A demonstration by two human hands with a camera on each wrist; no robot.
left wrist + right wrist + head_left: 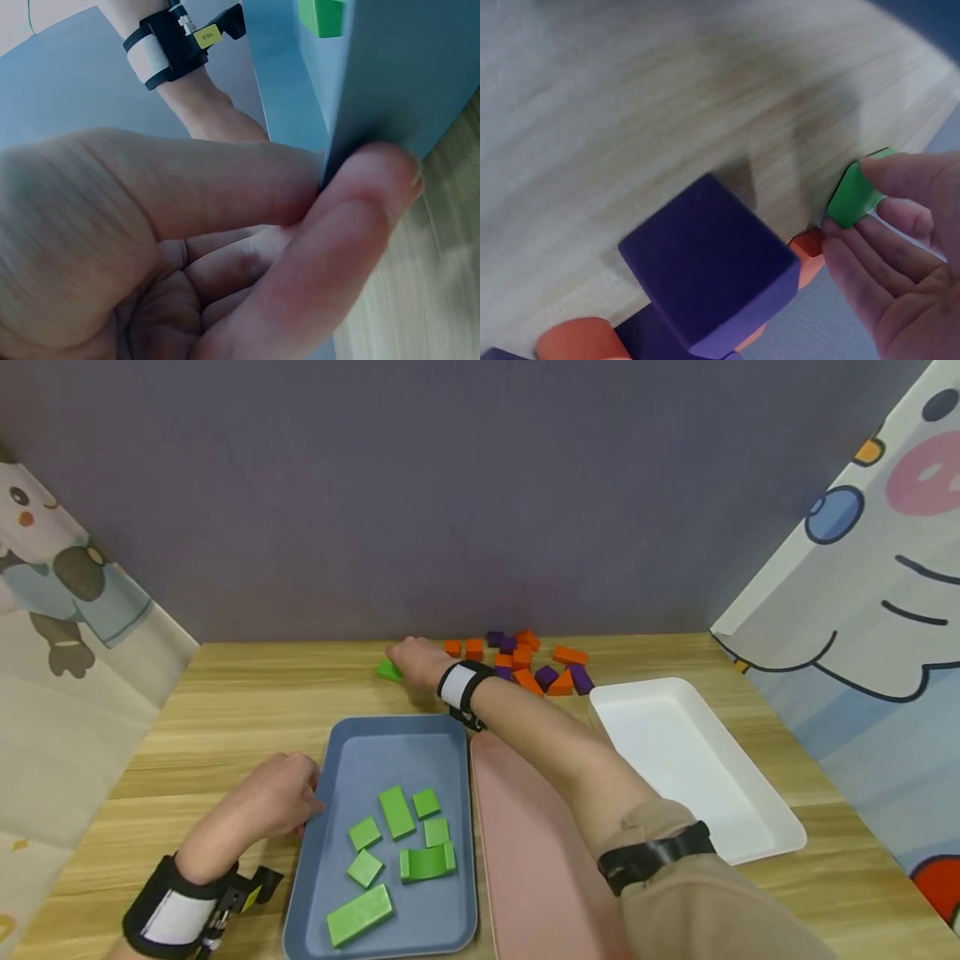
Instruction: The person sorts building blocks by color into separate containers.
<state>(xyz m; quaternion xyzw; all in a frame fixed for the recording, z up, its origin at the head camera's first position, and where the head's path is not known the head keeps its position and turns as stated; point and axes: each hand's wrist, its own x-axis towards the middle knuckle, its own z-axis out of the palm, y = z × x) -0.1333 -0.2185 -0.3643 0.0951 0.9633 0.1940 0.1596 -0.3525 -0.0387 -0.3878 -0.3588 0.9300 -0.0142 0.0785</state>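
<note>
At the left rim of a blue-grey tray (382, 747), my left hand (281, 793) pinches the edge; the left wrist view shows thumb and forefinger on either side of the tray wall (409, 67). Several green blocks (396, 814) lie inside this tray, including a curved one (427, 863). Farther back, beyond the tray, my right hand (418, 662) holds a green block (853, 196) between thumb and fingers, close over the wooden table. In the head view the hand partly covers that block. A purple block (709, 266) stands large in front of the right wrist camera.
Several orange blocks (570, 655) and purple blocks (580, 679) are scattered at the table's back, right of my right hand. A pink tray (540, 860) lies under my right forearm. To its right is a white tray (690, 768). A grey wall (450, 502) borders the back.
</note>
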